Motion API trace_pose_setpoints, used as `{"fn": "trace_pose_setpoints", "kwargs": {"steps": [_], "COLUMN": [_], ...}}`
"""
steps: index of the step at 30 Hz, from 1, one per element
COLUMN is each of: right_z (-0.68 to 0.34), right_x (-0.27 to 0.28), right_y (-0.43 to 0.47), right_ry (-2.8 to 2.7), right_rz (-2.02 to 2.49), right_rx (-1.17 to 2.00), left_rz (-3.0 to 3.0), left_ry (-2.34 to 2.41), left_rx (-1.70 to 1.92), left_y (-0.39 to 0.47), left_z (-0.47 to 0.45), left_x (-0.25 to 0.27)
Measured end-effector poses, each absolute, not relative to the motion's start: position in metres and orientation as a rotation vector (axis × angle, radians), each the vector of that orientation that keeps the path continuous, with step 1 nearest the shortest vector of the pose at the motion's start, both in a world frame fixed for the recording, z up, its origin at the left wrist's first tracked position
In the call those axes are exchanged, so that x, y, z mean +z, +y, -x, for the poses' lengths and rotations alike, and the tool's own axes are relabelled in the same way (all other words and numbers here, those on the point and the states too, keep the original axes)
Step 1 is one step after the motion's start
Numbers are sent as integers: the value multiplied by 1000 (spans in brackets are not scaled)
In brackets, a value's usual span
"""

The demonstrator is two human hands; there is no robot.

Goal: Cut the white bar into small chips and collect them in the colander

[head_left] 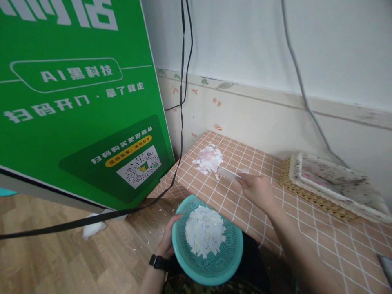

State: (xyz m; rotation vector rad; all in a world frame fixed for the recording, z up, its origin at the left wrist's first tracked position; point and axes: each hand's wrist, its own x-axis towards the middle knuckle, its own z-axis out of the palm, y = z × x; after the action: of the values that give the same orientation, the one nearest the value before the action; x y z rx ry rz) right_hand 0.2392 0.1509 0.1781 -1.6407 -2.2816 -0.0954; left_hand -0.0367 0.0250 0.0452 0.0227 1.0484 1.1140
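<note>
A turquoise plastic colander tilts at the near edge of the table, over my lap. My left hand is closed on its left rim, with most of the fingers hidden beneath. White paper scraps lie heaped inside the colander. Over the table, my right hand grips a flat whitish strip whose exact kind I cannot make out. The strip's far end points at a pile of white and pinkish paper scraps on the tabletop, very close to its right edge.
A checked brown cloth covers the table. On the right stands a wicker basket with a floral lining. A green cabinet fills the left, and a black cable hangs across in front of it. A dark-edged object lies far right.
</note>
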Motion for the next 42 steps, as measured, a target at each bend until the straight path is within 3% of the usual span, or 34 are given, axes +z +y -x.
{"fn": "trace_pose_setpoints", "kwargs": {"steps": [42], "right_z": [-220], "right_x": [165], "right_y": [134], "right_ry": [-2253], "right_rz": [1560], "right_rx": [-60], "left_rz": [-121], "left_ry": [996], "left_rx": [1075], "left_y": [44], "left_z": [57], "left_x": [50]}}
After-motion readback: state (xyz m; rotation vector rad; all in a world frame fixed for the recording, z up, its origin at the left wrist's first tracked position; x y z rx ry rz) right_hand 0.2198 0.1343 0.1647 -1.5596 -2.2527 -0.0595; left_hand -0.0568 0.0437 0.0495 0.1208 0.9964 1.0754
